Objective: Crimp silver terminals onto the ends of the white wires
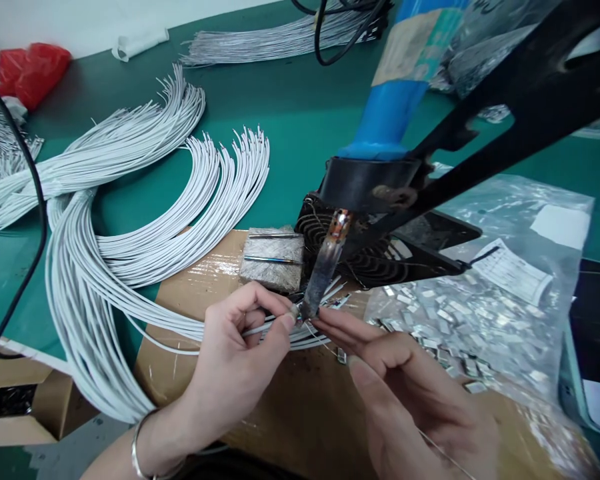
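- Nothing is reading clearly anywhere in view.
- A printed paper slip is lying in the clear plastic bag beyond the right hand, its lines apparently small print, too blurred to read.
- A teal-and-tan tape wrap on the blue handle above the grip is showing no legible marks.

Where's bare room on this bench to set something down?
Green mat shows between the white wire bundles and the blue-handled tool; a smaller strip lies above the bag of metal pieces. Bare cardboard lies below the hands. Crowded around the left hand and right hand, where wires, the tool's metal tip and metal pieces meet.
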